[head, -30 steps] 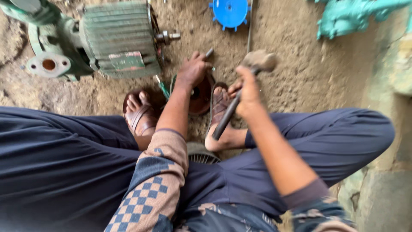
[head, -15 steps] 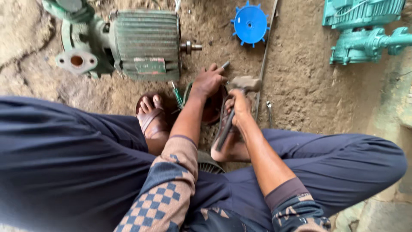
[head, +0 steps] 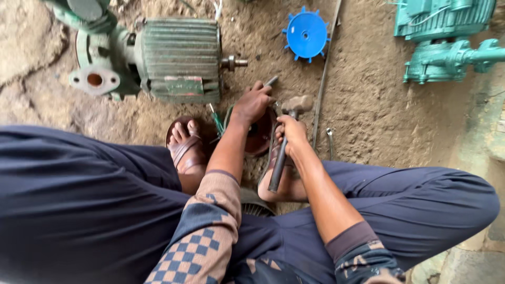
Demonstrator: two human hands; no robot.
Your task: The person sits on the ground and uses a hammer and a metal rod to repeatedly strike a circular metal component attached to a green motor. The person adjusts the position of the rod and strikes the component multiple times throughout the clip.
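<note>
Hammer (head: 288, 138) gripped in right hand (head: 292, 132); left hand (head: 251, 104) pins chisel (head: 271, 81) at eleven o'clock—strike squarely, keeping fingers clear.

We see soft, even daylight, no hard glare. Dirt floor (head: 368, 105) evenly bright; shadows faint, pooled under green motor (head: 173, 58) and beneath hands. Dark trousers (head: 79, 210) swallow detail, nearly flat. Centre sharp: hammer (head: 286, 131) and blue fan wheel (head: 306, 34) crisp. We note mild softness and wide-angle stretch toward frame edges, especially lower corners. Colours saturated, slightly cool.
</note>
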